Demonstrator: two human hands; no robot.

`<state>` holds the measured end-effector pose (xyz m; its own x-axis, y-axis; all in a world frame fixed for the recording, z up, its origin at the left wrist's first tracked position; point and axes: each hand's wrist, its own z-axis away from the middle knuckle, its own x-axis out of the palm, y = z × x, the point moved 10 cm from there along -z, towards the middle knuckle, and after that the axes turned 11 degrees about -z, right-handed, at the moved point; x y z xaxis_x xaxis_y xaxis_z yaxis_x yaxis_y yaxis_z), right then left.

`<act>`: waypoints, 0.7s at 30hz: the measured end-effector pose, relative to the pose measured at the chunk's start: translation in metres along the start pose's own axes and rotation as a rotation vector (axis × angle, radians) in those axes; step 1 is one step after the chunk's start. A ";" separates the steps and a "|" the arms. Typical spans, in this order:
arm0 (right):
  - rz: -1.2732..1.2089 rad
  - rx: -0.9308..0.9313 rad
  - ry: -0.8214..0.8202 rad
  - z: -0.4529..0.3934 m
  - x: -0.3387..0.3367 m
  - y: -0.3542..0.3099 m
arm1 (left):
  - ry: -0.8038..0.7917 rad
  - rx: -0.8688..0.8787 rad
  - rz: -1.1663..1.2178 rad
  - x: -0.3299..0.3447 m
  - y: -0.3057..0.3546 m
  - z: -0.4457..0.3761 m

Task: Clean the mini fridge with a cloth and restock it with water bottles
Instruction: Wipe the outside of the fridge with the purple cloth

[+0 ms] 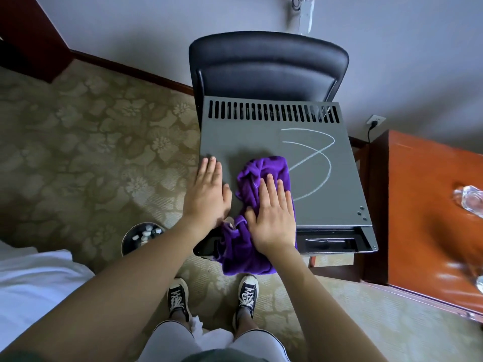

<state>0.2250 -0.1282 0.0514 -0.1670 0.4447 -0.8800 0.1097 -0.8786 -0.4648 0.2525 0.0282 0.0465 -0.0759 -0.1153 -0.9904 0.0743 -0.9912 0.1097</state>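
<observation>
A: How far along does the job look?

B: Early, by the look of it. The mini fridge [261, 142] sits on a black chair [266, 64] against the far wall, and white chalk-like loops [313, 163] are drawn across the right half of its top. The purple cloth [261, 178] lies at the near middle of the top, its lower end hanging over the front edge, just left of those marks. So wiping is under way, with the marked part not yet cleaned.

A: And the restocking?

B: Not begun, as far as can be seen. What seem to be clear water bottles [469, 199] lie on the orange counter [423, 205] at the far right, well apart from the fridge. The fridge's inside is out of sight.

A: What about each grip?

B: The right hand [273, 212] lies flat on the cloth, fingers straight and slightly spread, pressing it down; nothing is pinched. The left hand [206, 189] rests flat on the bare top near the left edge, just beside the cloth, fingers together, likely steadying the fridge.
</observation>
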 end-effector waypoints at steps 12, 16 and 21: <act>-0.040 0.022 0.046 0.009 -0.005 0.003 | 0.031 0.051 -0.048 0.004 0.042 0.026; -0.049 0.038 0.058 0.011 -0.003 0.006 | 0.035 0.072 -0.067 0.005 0.043 0.028; -0.023 0.041 0.048 -0.003 -0.006 0.007 | 0.016 0.071 -0.089 0.010 0.043 0.023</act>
<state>0.2298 -0.1367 0.0527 -0.1221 0.4719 -0.8732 0.0665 -0.8739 -0.4815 0.2317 -0.0167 0.0435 -0.0631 -0.0261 -0.9977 -0.0028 -0.9997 0.0263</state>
